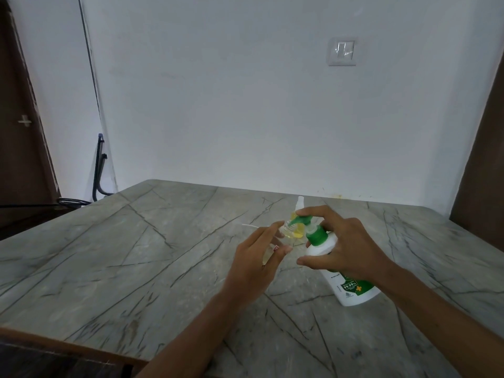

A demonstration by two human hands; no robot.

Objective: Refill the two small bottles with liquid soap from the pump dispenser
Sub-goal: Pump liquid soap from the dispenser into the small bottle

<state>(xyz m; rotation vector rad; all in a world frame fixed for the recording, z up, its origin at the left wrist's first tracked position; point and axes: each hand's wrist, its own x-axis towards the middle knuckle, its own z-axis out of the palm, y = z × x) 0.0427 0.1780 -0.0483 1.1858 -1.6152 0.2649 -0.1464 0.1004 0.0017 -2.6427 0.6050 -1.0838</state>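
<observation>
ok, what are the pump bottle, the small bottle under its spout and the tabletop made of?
Pump bottle: opaque white plastic, likely; slight gloss. Small bottle: clear, glass or plastic; see-through neck. Tabletop: grey veined stone or stone-look laminate; soft sheen.

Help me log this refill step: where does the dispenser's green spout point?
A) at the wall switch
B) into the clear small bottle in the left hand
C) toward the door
B: the green spout sits at the open neck of the clear small bottle held by the left hand; the right hand grips the pump dispenser.
</observation>
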